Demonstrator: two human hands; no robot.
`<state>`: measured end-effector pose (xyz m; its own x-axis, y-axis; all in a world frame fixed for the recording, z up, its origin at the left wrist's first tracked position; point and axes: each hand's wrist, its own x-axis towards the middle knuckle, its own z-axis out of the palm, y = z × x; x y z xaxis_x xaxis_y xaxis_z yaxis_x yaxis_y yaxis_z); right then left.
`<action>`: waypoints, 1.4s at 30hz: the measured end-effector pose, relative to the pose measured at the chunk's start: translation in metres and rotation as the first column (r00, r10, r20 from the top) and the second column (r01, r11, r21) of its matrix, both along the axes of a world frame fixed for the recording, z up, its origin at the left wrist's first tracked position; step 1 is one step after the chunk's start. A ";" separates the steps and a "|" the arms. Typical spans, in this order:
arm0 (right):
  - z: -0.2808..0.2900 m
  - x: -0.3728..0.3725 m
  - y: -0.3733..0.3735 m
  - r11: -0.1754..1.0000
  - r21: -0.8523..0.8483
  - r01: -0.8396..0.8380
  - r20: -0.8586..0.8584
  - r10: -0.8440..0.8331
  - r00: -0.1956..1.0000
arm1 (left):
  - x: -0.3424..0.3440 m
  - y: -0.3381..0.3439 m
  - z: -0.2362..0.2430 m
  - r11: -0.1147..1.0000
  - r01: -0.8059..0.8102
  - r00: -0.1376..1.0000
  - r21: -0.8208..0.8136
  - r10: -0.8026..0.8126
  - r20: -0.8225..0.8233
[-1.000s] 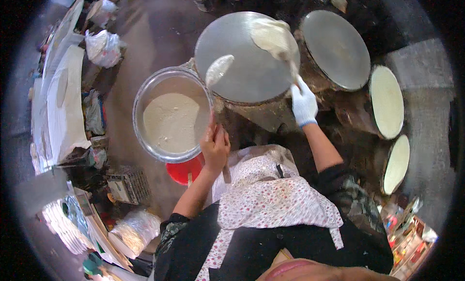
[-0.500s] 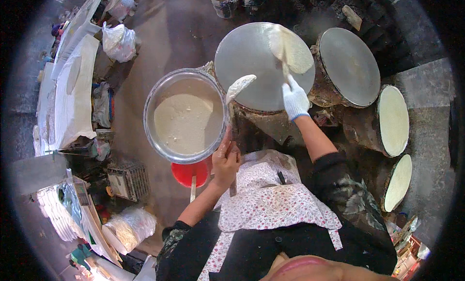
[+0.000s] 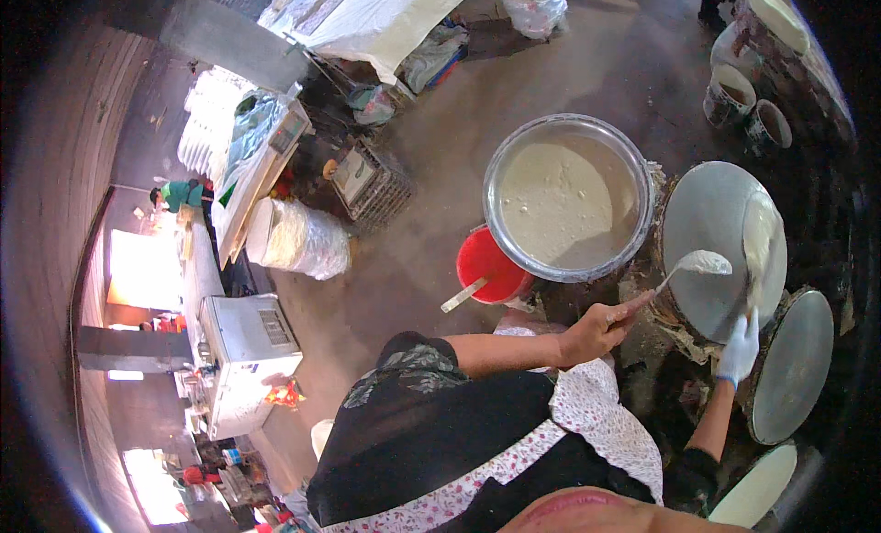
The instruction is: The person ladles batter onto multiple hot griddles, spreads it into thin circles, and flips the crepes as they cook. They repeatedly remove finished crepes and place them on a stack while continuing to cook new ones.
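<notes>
With gloved right hand (image 3: 739, 352), gripping a spreader (image 3: 754, 310), ideally smoothing batter (image 3: 760, 232) evenly; with left hand (image 3: 593, 335), gripping a ladle (image 3: 705, 263).

Hands (image 3: 595, 336) hold a ladle (image 3: 705, 263) and paddle (image 3: 755, 292) by a griddle (image 3: 708, 207).

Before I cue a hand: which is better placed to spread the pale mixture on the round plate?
Probably the right: the gloved right hand grips a tool reaching the pale mixture on the round plate. The left hand holds a coated ladle.
</notes>
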<state>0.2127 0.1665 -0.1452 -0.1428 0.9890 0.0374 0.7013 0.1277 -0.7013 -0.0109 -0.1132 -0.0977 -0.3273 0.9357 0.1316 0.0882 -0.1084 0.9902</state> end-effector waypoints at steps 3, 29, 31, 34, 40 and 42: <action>-0.009 0.017 0.005 0.998 -0.032 0.050 0.095 -0.047 0.994 | 0.006 -0.003 0.010 0.998 -0.066 0.995 -0.004 0.066 -0.069; -0.010 -0.009 0.072 0.923 0.137 -0.361 0.218 0.327 0.919 | 0.074 0.054 0.006 0.911 -0.277 0.919 -0.307 0.344 0.193; -0.005 -0.004 0.074 0.959 0.084 -0.269 0.238 0.243 0.941 | 0.079 0.058 0.022 0.913 -0.287 0.915 -0.291 0.352 0.200; 0.012 -0.009 0.067 0.972 0.081 -0.221 0.285 0.190 0.940 | 0.083 0.058 0.038 0.909 -0.305 0.913 -0.283 0.364 0.183; 0.026 -0.022 0.074 0.815 0.208 -0.541 0.214 0.502 0.838 | 0.096 0.054 0.029 0.870 -0.392 0.872 -0.300 0.455 0.181; 0.027 -0.008 0.080 0.905 0.099 -0.414 0.299 0.370 0.880 | 0.101 0.053 0.031 0.877 -0.355 0.893 -0.323 0.420 0.160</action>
<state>0.2045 0.2467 -0.1186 -0.5437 0.8344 0.0908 0.7282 0.5227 -0.4434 0.0900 -0.0604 -0.0668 -0.6606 0.7140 -0.2320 -0.1566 0.1712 0.9727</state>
